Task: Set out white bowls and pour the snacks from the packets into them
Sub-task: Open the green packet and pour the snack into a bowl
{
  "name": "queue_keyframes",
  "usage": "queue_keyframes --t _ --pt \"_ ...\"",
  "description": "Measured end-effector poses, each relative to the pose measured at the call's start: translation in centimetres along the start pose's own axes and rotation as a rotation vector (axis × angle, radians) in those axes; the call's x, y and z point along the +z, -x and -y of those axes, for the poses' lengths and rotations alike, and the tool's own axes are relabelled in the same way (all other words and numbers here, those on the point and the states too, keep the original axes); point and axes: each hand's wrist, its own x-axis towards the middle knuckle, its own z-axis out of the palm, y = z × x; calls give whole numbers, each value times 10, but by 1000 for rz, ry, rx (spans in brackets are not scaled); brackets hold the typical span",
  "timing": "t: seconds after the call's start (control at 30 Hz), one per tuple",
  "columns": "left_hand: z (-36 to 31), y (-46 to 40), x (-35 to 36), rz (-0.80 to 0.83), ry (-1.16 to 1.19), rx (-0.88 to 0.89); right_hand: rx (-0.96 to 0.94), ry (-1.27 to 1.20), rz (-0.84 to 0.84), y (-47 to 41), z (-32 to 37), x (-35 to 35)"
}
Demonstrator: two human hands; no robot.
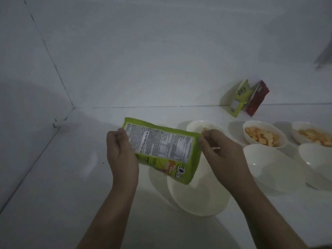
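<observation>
Both hands hold a green packet (162, 150) above the white tabletop (62, 177), its printed back panel facing the camera. The left hand (122, 151) grips the packet's left edge, fingers curled round it; the right hand (221, 150) pinches the upper right corner, and a thin pale sliver (too small to identify) sticks out between its fingers. The packet hangs tilted, its lower end over the rim of a near bowl (197, 194) directly beneath, whose visible interior looks bare. Just behind the packet's right corner stands a second bowl (197, 125), contents largely hidden. Right of the packet lie four more bowls: two far ones holding orange-yellow snack pieces (264, 136) (316, 136), and two nearer ones (273, 168) (316, 162) showing bare white interiors. Beyond those bowls, against the wall (161, 51), lean a second green pack (239, 98) and a red pack (256, 101), touching each other.
</observation>
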Motion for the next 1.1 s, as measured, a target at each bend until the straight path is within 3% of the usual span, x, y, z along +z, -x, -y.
queue_keyframes --t 0.2,0.43,1.1 --pt "-17 16 4 11 -68 145 24 72 25 3 -13 -12" --pt "-22 22 6 35 -118 277 -2 234 187 1 -20 -23" --pt "-19 26 7 170 -222 438 -30 399 350 7 -29 -28"
